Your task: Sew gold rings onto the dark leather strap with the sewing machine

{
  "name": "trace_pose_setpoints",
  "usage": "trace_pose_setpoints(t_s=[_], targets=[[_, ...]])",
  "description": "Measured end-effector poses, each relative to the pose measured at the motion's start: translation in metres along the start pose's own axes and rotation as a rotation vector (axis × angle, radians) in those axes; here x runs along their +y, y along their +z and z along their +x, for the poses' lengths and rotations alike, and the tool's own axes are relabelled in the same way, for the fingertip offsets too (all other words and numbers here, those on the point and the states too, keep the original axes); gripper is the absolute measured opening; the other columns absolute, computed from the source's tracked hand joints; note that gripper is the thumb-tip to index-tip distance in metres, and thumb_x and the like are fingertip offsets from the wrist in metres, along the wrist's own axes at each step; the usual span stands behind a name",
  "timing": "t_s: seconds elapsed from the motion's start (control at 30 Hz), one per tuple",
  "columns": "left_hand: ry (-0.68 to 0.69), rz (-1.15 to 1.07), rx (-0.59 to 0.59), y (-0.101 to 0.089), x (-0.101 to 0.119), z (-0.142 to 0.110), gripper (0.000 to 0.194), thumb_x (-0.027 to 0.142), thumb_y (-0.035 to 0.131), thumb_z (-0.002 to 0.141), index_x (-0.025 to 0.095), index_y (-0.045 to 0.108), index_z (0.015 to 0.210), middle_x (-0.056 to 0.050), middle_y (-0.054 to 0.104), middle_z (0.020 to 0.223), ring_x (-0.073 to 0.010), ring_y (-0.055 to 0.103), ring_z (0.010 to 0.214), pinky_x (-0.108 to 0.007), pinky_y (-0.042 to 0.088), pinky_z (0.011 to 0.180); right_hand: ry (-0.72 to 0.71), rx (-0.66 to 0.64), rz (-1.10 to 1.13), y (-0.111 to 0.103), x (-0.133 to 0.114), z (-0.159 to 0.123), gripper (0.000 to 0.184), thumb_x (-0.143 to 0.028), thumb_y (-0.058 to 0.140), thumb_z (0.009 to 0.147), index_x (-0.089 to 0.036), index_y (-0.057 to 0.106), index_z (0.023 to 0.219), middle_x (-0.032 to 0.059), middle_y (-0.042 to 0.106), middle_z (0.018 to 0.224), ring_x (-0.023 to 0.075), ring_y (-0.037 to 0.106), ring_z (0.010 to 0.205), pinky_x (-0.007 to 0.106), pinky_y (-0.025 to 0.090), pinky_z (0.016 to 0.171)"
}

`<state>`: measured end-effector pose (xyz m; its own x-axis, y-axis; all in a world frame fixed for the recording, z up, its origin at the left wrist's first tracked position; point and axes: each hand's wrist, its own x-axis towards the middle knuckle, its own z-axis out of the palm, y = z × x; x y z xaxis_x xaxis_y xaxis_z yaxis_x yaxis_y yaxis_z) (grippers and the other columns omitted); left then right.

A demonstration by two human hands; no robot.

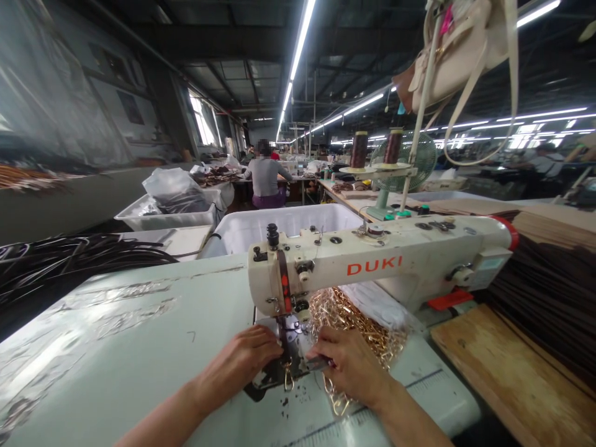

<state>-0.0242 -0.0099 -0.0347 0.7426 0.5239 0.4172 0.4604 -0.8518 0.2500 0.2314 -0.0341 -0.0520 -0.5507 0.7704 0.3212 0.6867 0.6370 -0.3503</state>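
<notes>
My left hand is closed at the left edge of a narrow dark strap, its fingertips pinching it beside the needle area. The strap lies beneath the head of a white sewing machine, and a gold snap hook hangs at its near end. On the other side, my right hand is wrapped round a small dark metal tool that looks like thread snips, pointing left towards the strap. Behind that hand lies a clear bag of gold snap hooks.
Dark strips are piled beyond a wooden board at right. More dark straps lie at left. A white bin stands behind the machine. Thread cones and a hanging bag are above. A person sits farther off.
</notes>
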Motion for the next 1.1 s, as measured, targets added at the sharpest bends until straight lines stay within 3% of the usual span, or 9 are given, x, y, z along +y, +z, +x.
trace_pose_setpoints(t_s=[0.1,0.27,0.6,0.77,0.87,0.93,1.03,1.1], targets=[[0.019,0.029,-0.094,-0.005,-0.01,0.003,0.023,0.018,0.042,0.097,0.019,0.065,0.103,-0.004,0.069,0.1,-0.0179,0.063,0.097,-0.03,0.051,0.09,0.013,-0.005,0.014,0.0,-0.001,0.001,0.016,-0.017,0.06,0.087,-0.028,0.069,0.094,-0.0029,0.063,0.085,0.0139,0.06,0.079,0.025,0.039,0.067],[0.008,0.084,-0.087,-0.005,-0.027,0.006,0.028,0.021,0.037,0.099,0.017,0.065,0.105,-0.007,0.07,0.104,-0.0211,0.064,0.099,-0.034,0.052,0.089,0.033,-0.012,0.016,0.001,-0.001,0.002,0.013,-0.024,0.057,0.093,-0.028,0.069,0.094,-0.0016,0.063,0.086,0.0148,0.06,0.079,0.025,0.039,0.068],[-0.118,0.136,-0.057,0.0,-0.042,0.005,0.027,0.028,0.042,0.098,0.018,0.066,0.104,-0.006,0.071,0.101,-0.0205,0.067,0.089,-0.032,0.055,0.084,0.053,-0.028,0.041,0.001,-0.001,0.0,0.026,-0.01,0.061,0.082,-0.03,0.068,0.096,-0.0039,0.063,0.089,0.014,0.06,0.081,0.024,0.039,0.07],[-0.119,0.132,-0.154,-0.001,-0.052,0.015,0.026,0.028,0.041,0.098,0.015,0.064,0.102,-0.007,0.07,0.101,-0.0198,0.067,0.09,-0.028,0.056,0.082,0.028,-0.006,0.001,0.001,-0.002,0.002,0.017,-0.016,0.06,0.087,-0.029,0.069,0.095,-0.0036,0.064,0.086,0.0145,0.061,0.079,0.025,0.038,0.066],[-0.083,0.148,-0.203,-0.002,-0.049,0.015,0.029,0.024,0.036,0.099,0.017,0.064,0.101,-0.005,0.069,0.103,-0.0192,0.066,0.096,-0.028,0.054,0.085,0.037,0.007,-0.043,-0.008,-0.007,0.002,0.01,-0.029,0.06,0.091,-0.026,0.069,0.087,-0.0025,0.064,0.082,0.0154,0.061,0.076,0.025,0.037,0.062],[-0.078,0.181,-0.207,0.0,-0.043,0.006,0.032,0.02,0.032,0.098,0.016,0.062,0.106,-0.008,0.069,0.108,-0.0228,0.064,0.103,-0.035,0.051,0.092,0.099,0.038,-0.054,-0.018,-0.015,-0.001,0.019,-0.044,0.063,0.089,-0.026,0.069,0.087,-0.002,0.064,0.082,0.017,0.062,0.077,0.026,0.039,0.063],[-0.117,0.232,-0.189,0.004,-0.028,-0.018,0.041,0.014,0.023,0.095,0.009,0.058,0.118,-0.019,0.063,0.12,-0.0313,0.06,0.112,-0.051,0.047,0.096,0.209,0.093,-0.048,-0.031,-0.03,-0.011,0.034,-0.056,0.059,0.087,-0.027,0.067,0.103,0.0005,0.065,0.093,0.0215,0.063,0.085,0.03,0.044,0.071],[-0.187,0.243,-0.171,0.002,-0.013,-0.033,0.044,0.014,0.021,0.094,0.009,0.059,0.116,-0.021,0.064,0.118,-0.0325,0.063,0.107,-0.051,0.049,0.091,0.222,0.087,-0.014,-0.032,-0.04,-0.018,0.035,-0.052,0.047,0.095,-0.027,0.062,0.115,0.0028,0.064,0.101,0.0232,0.062,0.09,0.034,0.046,0.075]])
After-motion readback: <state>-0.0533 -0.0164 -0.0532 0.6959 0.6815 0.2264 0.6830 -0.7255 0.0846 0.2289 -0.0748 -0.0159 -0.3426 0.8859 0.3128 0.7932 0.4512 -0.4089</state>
